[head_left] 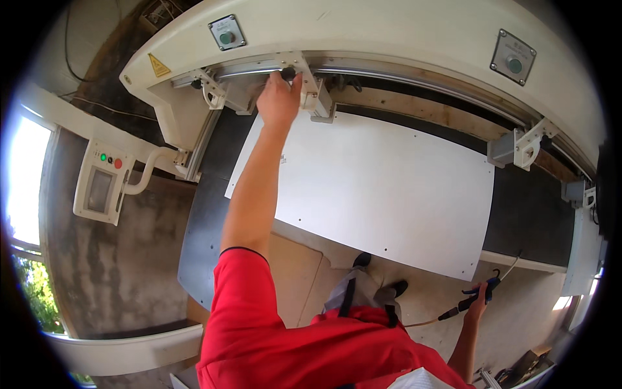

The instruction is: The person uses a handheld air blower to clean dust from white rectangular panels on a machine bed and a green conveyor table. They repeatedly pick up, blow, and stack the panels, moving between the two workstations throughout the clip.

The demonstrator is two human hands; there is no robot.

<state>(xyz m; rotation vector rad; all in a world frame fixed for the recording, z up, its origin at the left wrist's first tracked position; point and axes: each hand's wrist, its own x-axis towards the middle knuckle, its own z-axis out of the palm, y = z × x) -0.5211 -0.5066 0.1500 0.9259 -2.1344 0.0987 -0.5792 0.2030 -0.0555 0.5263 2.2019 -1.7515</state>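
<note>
My left hand (280,102) reaches up to the machine's rail, its fingers closed around a black knob (289,74) on a metal clamp block (310,91). Below the beam lies a large white panel (382,188) with small dark holes along its edges, resting on a dark machine table (528,214). Its far edge is close to the clamp blocks. Off to the right, my right hand (478,301) grips a dark air blow gun (490,283) by its handle. The gun's thin nozzle points up and away, beside the panel's right corner, and a hose runs from its base.
More clamp blocks sit along the rail (414,72), one at the left (212,89) and another at the right (528,144). Two green push buttons are on the pale beam (363,29). A control box (103,181) hangs at the left. Cardboard (295,272) lies under the panel's near edge.
</note>
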